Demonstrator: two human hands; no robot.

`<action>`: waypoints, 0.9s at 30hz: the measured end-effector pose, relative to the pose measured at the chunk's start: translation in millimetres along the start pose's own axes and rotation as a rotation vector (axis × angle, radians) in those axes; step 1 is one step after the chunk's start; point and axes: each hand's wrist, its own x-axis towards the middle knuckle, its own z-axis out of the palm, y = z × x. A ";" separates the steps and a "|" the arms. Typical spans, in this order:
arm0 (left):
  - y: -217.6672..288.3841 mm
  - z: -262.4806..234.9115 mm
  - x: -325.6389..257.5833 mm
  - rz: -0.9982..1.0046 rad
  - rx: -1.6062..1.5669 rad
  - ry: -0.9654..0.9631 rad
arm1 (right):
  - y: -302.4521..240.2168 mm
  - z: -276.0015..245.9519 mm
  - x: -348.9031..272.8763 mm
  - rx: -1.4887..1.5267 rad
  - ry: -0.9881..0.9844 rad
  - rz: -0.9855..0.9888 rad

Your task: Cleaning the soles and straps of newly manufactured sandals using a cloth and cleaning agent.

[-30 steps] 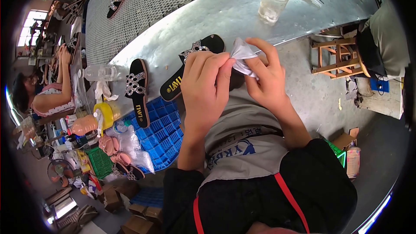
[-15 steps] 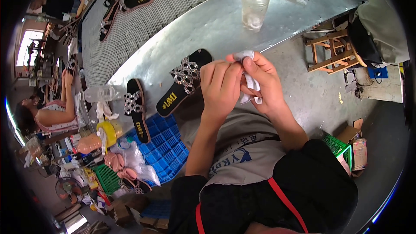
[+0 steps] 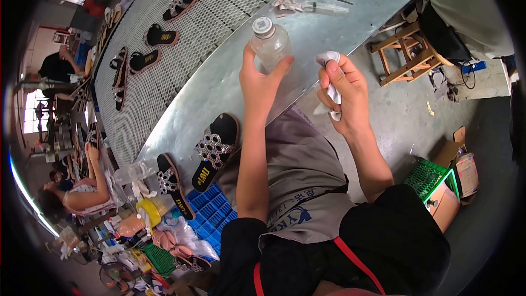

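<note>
My left hand [image 3: 258,86] is wrapped round a clear bottle [image 3: 271,46] with a whitish cap, which stands on the metal tabletop [image 3: 323,35]. Whatever is inside the bottle is hard to make out. To its right, my right hand [image 3: 350,94] pinches a crumpled white cloth [image 3: 329,57] with grey smudges, held up past the table's edge. Nearer my left forearm lies a black sandal [image 3: 215,152] with a jewelled strap. A second, similar sandal [image 3: 174,183] rests left of it at the table's edge.
A syringe [image 3: 324,7] and a crumpled rag [image 3: 287,4] lie beyond the bottle. Several sandals [image 3: 161,35] sit on a mesh conveyor [image 3: 181,66]. A blue crate [image 3: 205,208] is below left; a wooden stool [image 3: 405,52] stands right. A co-worker [image 3: 87,186] sits at far left.
My left hand has left the cloth, reached forward and closed round the bottle. The cloth stays in my right hand. The whole view has shifted, and more conveyor sandals show.
</note>
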 end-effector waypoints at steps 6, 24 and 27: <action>21.0 -0.9 -44.5 0.004 -0.007 -0.242 | -4.8 -30.3 -6.9 0.055 0.052 0.034; 13.5 -16.5 -64.3 0.041 -0.195 0.004 | 4.7 -81.2 -24.4 -0.769 -0.005 -0.174; 15.0 -32.8 -42.3 0.176 -0.081 0.115 | 5.4 -78.5 -15.7 -0.922 -0.088 -0.285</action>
